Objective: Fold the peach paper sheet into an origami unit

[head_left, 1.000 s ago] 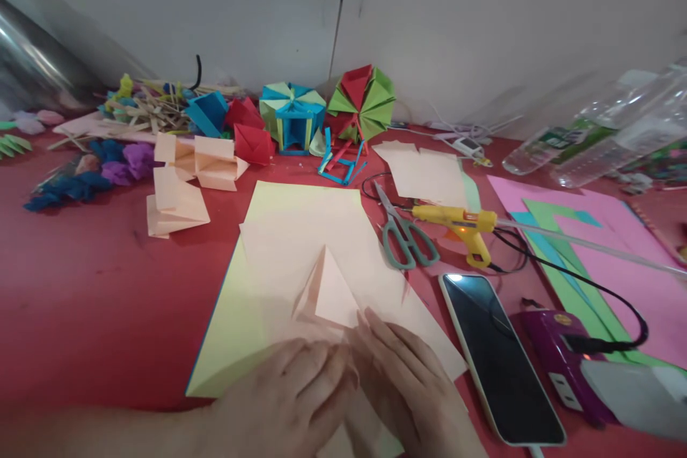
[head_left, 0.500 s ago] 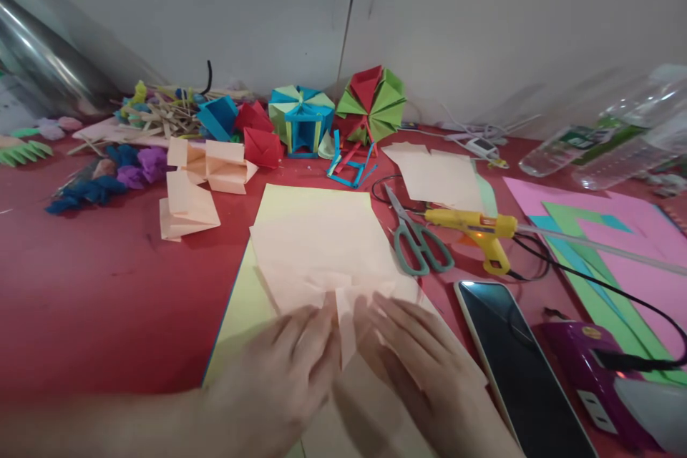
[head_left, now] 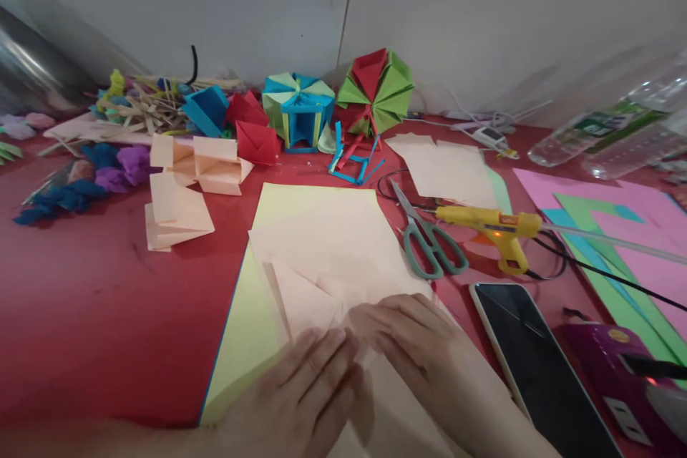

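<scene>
A small folded peach paper (head_left: 307,300) lies on larger peach sheets (head_left: 314,243); one triangular flap points to the upper left. On its lower edge my left hand (head_left: 305,390) has its fingers together and closed on the paper. My right hand (head_left: 418,351) grips the right side, with bent fingers meeting the left fingertips near the middle. Both hands hide the near part of the folded piece. Beneath the peach sheets, a yellow sheet (head_left: 236,351) shows at the left and the top.
Scissors (head_left: 429,243), a yellow glue gun (head_left: 494,225), a phone (head_left: 542,365) and a purple power adapter (head_left: 595,358) lie to the right. Folded peach pieces (head_left: 177,211) stand at left. Behind are a blue-and-green paper model (head_left: 300,111) and plastic bottles (head_left: 617,129).
The narrow upright flap between my hands now lies lower, and a triangular flap shows at the left. My left hand has shifted down and slightly right. The view has moved slightly.
</scene>
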Demonstrator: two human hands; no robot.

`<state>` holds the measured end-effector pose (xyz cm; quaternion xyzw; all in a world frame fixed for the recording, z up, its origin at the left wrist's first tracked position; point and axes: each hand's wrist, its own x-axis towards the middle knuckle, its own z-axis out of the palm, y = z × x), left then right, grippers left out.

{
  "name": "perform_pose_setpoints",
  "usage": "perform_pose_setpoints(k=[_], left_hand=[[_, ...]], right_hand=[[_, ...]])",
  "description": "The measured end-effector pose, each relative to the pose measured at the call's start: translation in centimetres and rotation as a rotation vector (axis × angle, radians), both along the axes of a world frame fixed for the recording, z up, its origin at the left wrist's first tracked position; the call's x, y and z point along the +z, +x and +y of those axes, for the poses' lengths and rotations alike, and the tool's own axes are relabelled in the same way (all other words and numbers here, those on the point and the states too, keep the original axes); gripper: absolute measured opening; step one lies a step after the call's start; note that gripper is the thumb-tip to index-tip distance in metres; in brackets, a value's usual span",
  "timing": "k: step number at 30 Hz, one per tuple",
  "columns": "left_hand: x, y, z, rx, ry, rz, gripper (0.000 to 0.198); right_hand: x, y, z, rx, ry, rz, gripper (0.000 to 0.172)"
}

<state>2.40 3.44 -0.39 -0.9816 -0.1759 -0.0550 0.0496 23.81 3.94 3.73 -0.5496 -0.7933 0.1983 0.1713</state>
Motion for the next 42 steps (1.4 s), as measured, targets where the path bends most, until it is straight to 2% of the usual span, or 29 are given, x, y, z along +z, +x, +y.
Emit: perform_pose_setpoints(k=[4, 7, 9, 15, 18, 20, 21, 22, 23, 24, 26, 29, 33, 42], left_hand=[[-0.2, -0.1, 0.1, -0.042, -0.004, -0.015, 0.046], [-0.4, -0.2, 0.3, -0.051, 0.009, -0.031, 0.047], [-0.6, -0.2, 0.4, -0.056, 0.033, -0.044, 0.045], [-0.7, 0.5, 0.7, -0.023, 0.105, -0.205, 0.034], [0.3, 0.9, 1.1, 0.021, 0.041, -0.287, 0.027], [1.5, 0.6, 1.8, 0.112, -0.048, -0.314, 0.024], [2.1, 0.3, 2.4, 0.139, -0.104, -0.301, 0.026], [2.6, -0.2, 3.2, 0.23, -0.143, -0.241, 0.028], [2.9, -0.8, 3.9, 0.335, -0.174, -0.162, 0.035], [3.1, -1.4, 4.7, 0.397, -0.165, -0.135, 0.05], [2.8, -2.7, 5.9, 0.404, -0.212, -0.071, 0.076], [1.4, -3.7, 6.6, 0.382, -0.307, -0.011, 0.091], [0.3, -3.4, 6.1, 0.431, -0.304, -0.012, 0.1], [0.8, -2.3, 5.4, 0.42, -0.282, -0.03, 0.097]], right_hand=[[0.5, -1.4, 1.6, -0.13, -0.268, 0.091, 0.021], [0.2, -2.7, 2.7, -0.234, -0.355, 0.101, 0.011], [-0.1, -3.4, 3.2, -0.28, -0.373, 0.072, 0.009], [-0.7, -4.5, 4.0, -0.346, -0.341, -0.09, 0.02], [-0.8, -4.5, 4.1, -0.346, -0.355, -0.093, 0.023], [-0.9, -4.5, 4.1, -0.337, -0.344, -0.101, 0.025], [-0.9, -4.4, 4.1, -0.332, -0.331, -0.103, 0.026], [-1.0, -4.4, 4.1, -0.32, -0.319, -0.101, 0.026], [-1.1, -4.3, 4.1, -0.308, -0.31, -0.097, 0.025], [-1.2, -4.2, 4.1, -0.295, -0.302, -0.092, 0.024], [-1.3, -4.2, 4.1, -0.28, -0.292, -0.091, 0.022], [-1.3, -4.1, 4.2, -0.277, -0.289, -0.099, 0.023], [-1.1, -4.1, 4.1, -0.263, -0.291, -0.084, 0.024], [-1.0, -4.0, 4.3, -0.241, -0.294, -0.064, 0.026]])
